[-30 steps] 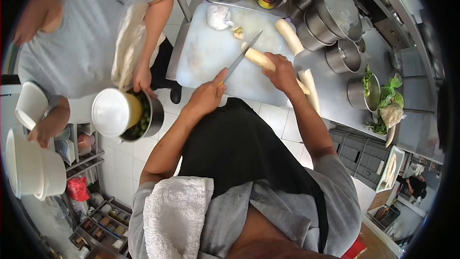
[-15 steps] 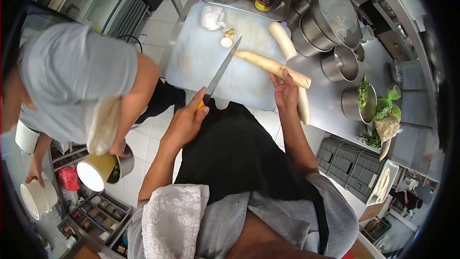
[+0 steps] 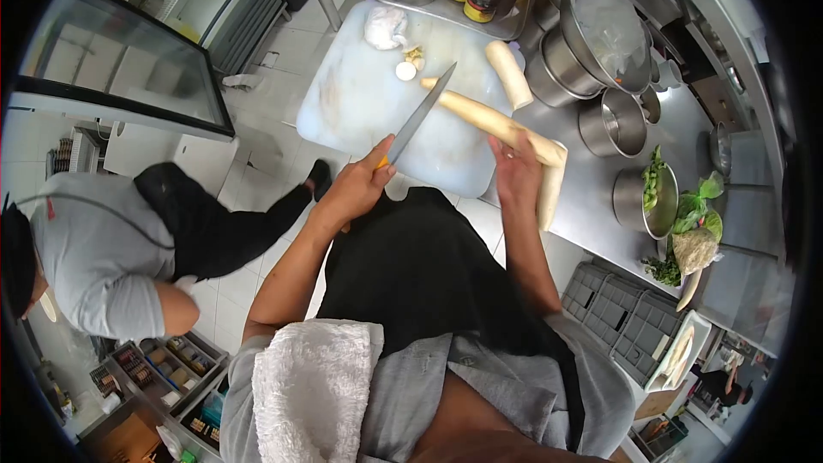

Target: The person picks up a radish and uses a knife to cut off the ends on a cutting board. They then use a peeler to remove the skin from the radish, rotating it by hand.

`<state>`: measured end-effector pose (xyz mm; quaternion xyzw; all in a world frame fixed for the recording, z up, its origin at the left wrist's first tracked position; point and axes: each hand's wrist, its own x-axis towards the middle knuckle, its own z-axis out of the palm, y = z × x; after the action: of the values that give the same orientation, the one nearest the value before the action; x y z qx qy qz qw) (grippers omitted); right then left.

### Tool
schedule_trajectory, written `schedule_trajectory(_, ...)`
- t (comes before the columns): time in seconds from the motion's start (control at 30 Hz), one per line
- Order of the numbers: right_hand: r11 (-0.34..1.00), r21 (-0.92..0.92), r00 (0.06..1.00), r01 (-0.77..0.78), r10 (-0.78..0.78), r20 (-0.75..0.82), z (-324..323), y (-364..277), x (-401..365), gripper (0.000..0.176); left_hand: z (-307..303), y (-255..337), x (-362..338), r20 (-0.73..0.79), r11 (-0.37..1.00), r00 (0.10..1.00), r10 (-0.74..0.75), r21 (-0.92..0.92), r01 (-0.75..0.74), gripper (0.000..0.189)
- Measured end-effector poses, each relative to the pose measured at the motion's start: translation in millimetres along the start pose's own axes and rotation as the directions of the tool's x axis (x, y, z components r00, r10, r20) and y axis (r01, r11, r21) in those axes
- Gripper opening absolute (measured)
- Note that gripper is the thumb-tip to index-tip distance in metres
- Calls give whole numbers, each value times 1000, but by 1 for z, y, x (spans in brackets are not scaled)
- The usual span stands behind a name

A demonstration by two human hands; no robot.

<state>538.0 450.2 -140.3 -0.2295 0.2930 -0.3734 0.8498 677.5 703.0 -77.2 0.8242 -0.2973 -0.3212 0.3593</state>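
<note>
My left hand [image 3: 362, 192] grips the handle of a kitchen knife [image 3: 418, 120]. The blade points away from me and crosses the thin end of a long daikon [image 3: 484, 118]. That radish slants over the white cutting board [image 3: 343, 90], its thick end held in the closed fingers of my right hand [image 3: 519, 173]. A second daikon [image 3: 509, 75] rests at the board's right edge, and another [image 3: 551, 197] lies beyond my right hand. Small cut pieces [image 3: 406, 70] sit left of the blade, near a crumpled white cloth or bag [image 3: 386, 28].
Steel pots [image 3: 611, 122] and a bowl under plastic wrap [image 3: 604, 30] stand on the right. Green vegetables [image 3: 696, 206] lie further along the counter. A tray [image 3: 411, 15] holds jars and bottles. To the left, a co-worker [image 3: 103, 249] bends near an open glass door [image 3: 129, 56].
The knife has shifted right, towards the daikon, and the radish has moved slightly right. The co-worker has moved from beside me to the lower left, revealing the open glass door.
</note>
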Motion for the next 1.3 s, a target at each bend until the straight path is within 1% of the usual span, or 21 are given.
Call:
schedule_trajectory(0.07,983,-68,986,168,-168,-8,-20,-40,-8,24,-3,-1,-3,-32,997,997,74,-22,-75,54)
schedule_trajectory(0.1,962,-27,959,271,-272,-83,-12,-64,-19,29,-12,14,-10,21,994,997,-68,-79,69,52)
schedule_trajectory(0.13,969,49,966,243,-238,-98,-35,-91,-20,34,-13,11,-13,-24,994,999,-39,-106,36,53)
schedule_trajectory(0.2,918,-121,898,378,-395,-192,-70,-140,-24,34,-17,0,-17,-92,984,995,25,-172,-40,54)
schedule_trajectory(0.23,859,-368,861,356,-455,-227,-84,-161,-27,34,-22,0,-19,-85,981,995,-44,-191,27,53)
schedule_trajectory(0.27,752,-590,818,295,-518,-251,-93,-179,-30,35,-29,3,-20,-76,974,991,-107,-208,89,52)
schedule_trajectory(0.33,153,-988,814,14,-575,-78,-81,-196,-42,37,-34,4,-21,-117,960,987,-114,-269,79,52)
schedule_trajectory(0.37,49,-998,801,45,-599,7,-81,-188,-41,40,-37,3,-20,-110,957,986,-126,-274,92,53)
schedule_trajectory(0.47,-473,-873,786,-115,-581,212,-131,-145,-11,64,-45,1,-14,-99,952,986,-134,-290,100,53)
schedule_trajectory(0.6,-471,-860,791,-198,-595,144,-129,-108,2,70,-54,-12,-11,-131,962,990,-51,-272,14,52)
schedule_trajectory(0.67,-385,-923,627,-22,-724,287,-107,-98,10,69,-62,-13,-16,-161,967,983,-86,-251,44,53)
schedule_trajectory(0.7,-375,-908,673,185,-625,395,-83,-91,13,68,-64,-18,-18,-189,964,980,-68,-264,16,53)
schedule_trajectory(0.73,-177,-895,682,410,-592,430,-36,-57,13,70,-66,-21,-20,-207,962,977,-47,-272,-12,53)
schedule_trajectory(0.77,-216,-813,689,541,-441,576,-5,-26,20,74,-71,-21,-24,-215,954,975,-60,-300,-8,53)
schedule_trajectory(0.83,-181,-751,725,635,-198,660,66,38,26,87,-74,-37,-24,-255,957,966,-36,-287,-40,54)
schedule_trajectory(0.9,-344,-660,648,668,-167,743,108,95,51,91,-80,-46,-27,-290,954,957,-32,-293,-57,55)
schedule_trajectory(1.0,-468,-624,662,626,-105,742,143,129,88,87,-84,-53,-39,-328,946,943,-55,-320,-56,55)
schedule_trajectory(1.03,-453,-594,596,664,-159,787,142,136,103,68,-87,-53,-45,-317,943,943,-99,-331,-12,54)
schedule_trajectory(1.13,-521,-503,602,690,27,798,134,132,126,47,-83,-65,-59,-326,913,925,-197,-405,51,52)
schedule_trajectory(1.17,-517,-446,509,730,-23,860,131,129,129,34,-80,-77,-62,-342,908,919,-197,-416,40,51)
schedule_trajectory(1.3,-227,-602,588,766,-132,798,128,101,127,24,-80,-79,-63,-297,879,930,-219,-473,56,50)
